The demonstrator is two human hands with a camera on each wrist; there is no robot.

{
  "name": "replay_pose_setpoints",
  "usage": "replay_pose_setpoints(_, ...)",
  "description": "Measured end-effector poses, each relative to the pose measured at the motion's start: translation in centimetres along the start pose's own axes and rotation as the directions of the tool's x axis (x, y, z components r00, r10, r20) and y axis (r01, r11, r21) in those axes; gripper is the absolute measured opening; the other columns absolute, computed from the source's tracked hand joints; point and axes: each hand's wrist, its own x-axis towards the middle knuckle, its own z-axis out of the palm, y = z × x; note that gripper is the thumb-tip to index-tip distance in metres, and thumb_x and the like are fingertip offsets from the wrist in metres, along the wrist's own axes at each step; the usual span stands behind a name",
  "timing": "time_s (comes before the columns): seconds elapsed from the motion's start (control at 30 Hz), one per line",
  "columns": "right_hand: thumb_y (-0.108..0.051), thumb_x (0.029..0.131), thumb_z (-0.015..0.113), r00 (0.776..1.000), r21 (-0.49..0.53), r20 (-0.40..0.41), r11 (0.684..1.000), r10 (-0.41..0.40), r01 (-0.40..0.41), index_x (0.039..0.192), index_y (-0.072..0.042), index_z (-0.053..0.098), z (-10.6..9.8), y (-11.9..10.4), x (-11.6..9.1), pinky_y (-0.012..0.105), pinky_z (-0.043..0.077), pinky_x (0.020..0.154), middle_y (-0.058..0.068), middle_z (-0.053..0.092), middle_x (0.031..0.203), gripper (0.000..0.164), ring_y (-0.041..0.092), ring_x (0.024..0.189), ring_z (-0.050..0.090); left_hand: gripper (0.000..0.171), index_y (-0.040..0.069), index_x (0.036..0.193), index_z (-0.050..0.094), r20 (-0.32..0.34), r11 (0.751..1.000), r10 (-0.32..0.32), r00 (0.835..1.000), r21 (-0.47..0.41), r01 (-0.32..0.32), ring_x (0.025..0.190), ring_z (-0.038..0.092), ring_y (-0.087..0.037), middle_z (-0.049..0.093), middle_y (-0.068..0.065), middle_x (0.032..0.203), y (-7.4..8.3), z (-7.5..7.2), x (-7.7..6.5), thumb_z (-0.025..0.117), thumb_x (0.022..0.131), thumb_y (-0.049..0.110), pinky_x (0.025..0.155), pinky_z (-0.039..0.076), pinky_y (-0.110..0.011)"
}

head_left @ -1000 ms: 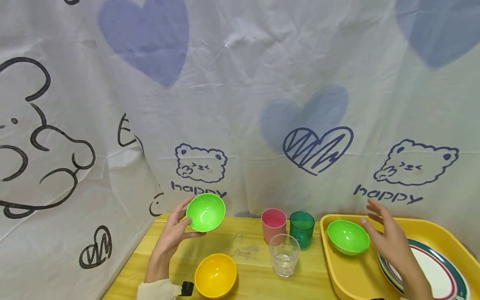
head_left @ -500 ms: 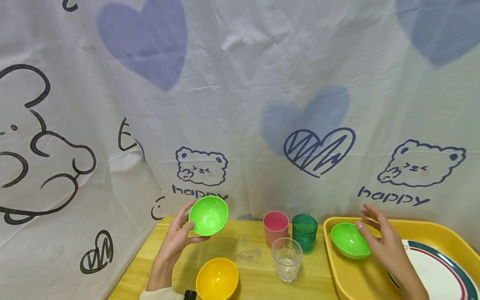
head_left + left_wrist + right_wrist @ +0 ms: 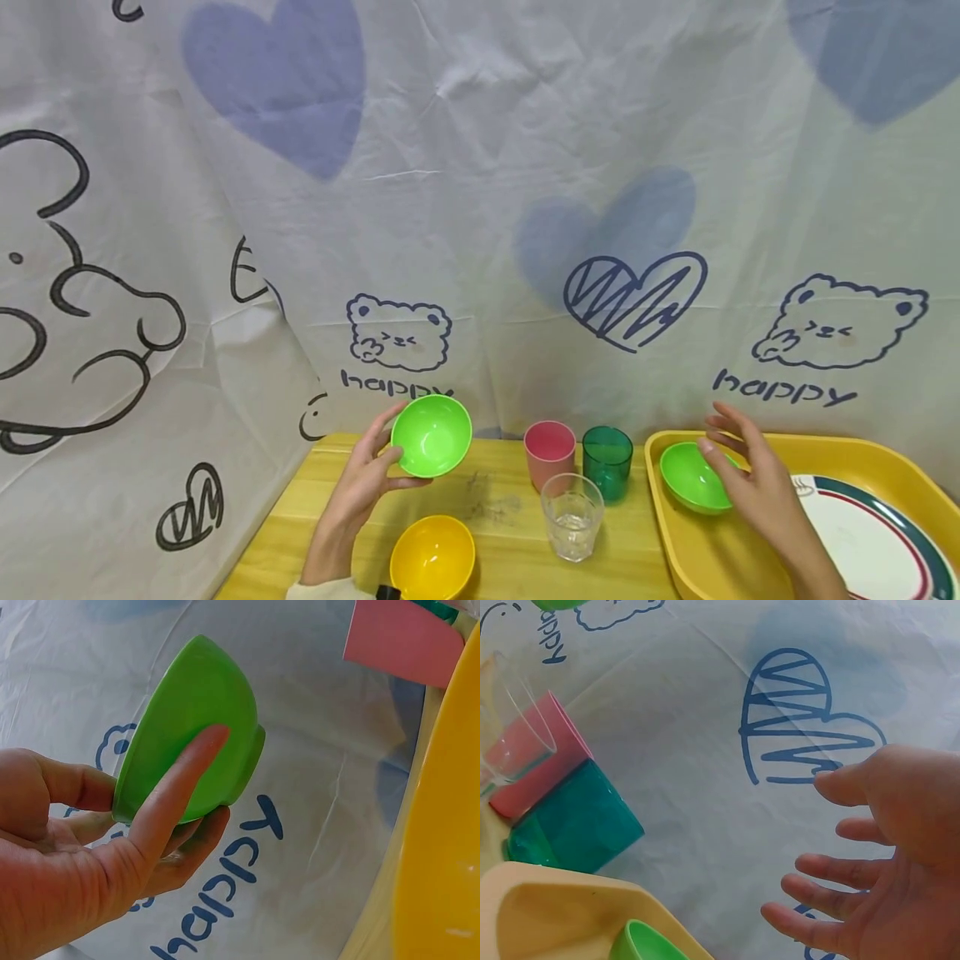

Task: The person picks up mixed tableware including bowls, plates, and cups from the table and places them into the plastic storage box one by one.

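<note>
Grasping with left grip point(image 3: 365, 481): tilted lime-green bowl point(image 3: 432, 436) above counter point(image 3: 513, 571) | yellow bowl point(image 3: 432, 557) on counter | pink cup point(image 3: 542, 467), clear tumbler point(image 3: 572, 518), green tumbler point(image 3: 608, 462) clustered | second lime-green bowl point(image 3: 688, 479) inside yellow tray point(image 3: 701, 558) | right grip point(image 3: 756, 483) released, fingers point(image 3: 832, 870) apart, near tray

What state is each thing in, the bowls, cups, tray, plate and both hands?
Held green bowl: raised, tilted, looks empty
Left hand: gripping that bowl
Other green bowl: open side up, looks empty
Right hand: open, holding nothing
Yellow bowl: upright, looks empty
Pink cup: upright
Green cup: upright
Clear glass: upright, contents unclear
Yellow tray: holding a bowl and plate
White plate: face up, partly hidden
</note>
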Motion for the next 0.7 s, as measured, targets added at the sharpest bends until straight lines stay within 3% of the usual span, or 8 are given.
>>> replay_pose_setpoints(0.2,-0.022,0.096,0.055,1.000,0.006,0.001,1.000,-0.017,0.017,0.146,-0.011,0.032,0.4,-0.5,0.1,0.003,0.042,0.079,0.016,0.051,0.130,0.056,-0.005,0.108,0.049,0.064,0.019,0.146,0.032,0.029,1.000,0.000,1.000,-0.001,0.000,0.109,0.053,-0.044,0.033,-0.022,0.142,-0.1,0.6,0.1,0.036,0.090,-0.011,0.070,0.054,-0.055)
replay_pose_setpoints(0.4,-0.026,0.097,0.054,1.000,-0.004,0.025,1.000,0.007,-0.007,0.148,-0.015,0.030,0.7,-0.8,-0.1,0.004,0.043,0.077,0.016,0.050,0.133,0.057,0.030,0.114,0.053,0.065,0.021,0.146,0.034,0.047,1.000,0.004,0.999,0.008,-0.004,0.110,0.053,-0.044,0.032,-0.022,0.143,-0.2,1.1,0.0,0.037,0.089,-0.012,0.070,0.055,-0.055)
replay_pose_setpoints(0.47,-0.026,0.097,0.054,0.999,-0.005,0.029,1.000,0.016,-0.016,0.148,-0.016,0.029,0.8,-0.8,-0.2,0.004,0.043,0.077,0.016,0.049,0.134,0.058,0.034,0.114,0.052,0.065,0.021,0.146,0.034,0.051,1.000,0.005,0.999,0.008,-0.006,0.111,0.052,-0.044,0.031,-0.021,0.144,-0.3,1.1,-0.1,0.037,0.089,-0.012,0.070,0.055,-0.055)
replay_pose_setpoints(0.53,-0.026,0.097,0.054,0.999,-0.007,0.031,1.000,0.020,-0.020,0.148,-0.017,0.029,0.8,-0.9,-0.2,0.004,0.043,0.077,0.015,0.049,0.134,0.058,0.029,0.115,0.052,0.065,0.021,0.146,0.034,0.055,1.000,0.005,0.998,0.006,-0.006,0.111,0.051,-0.045,0.031,-0.021,0.144,-0.2,1.2,-0.2,0.037,0.089,-0.012,0.070,0.055,-0.055)
replay_pose_setpoints(0.7,-0.025,0.096,0.055,1.000,0.001,0.020,1.000,-0.004,0.004,0.147,-0.018,0.031,0.9,-1.1,-0.3,0.005,0.044,0.078,0.012,0.051,0.133,0.057,-0.003,0.110,0.050,0.064,0.017,0.147,0.031,0.070,1.000,0.012,0.997,0.013,-0.013,0.112,0.050,-0.047,0.029,-0.024,0.144,-0.2,1.4,-0.3,0.037,0.090,-0.012,0.070,0.055,-0.054)
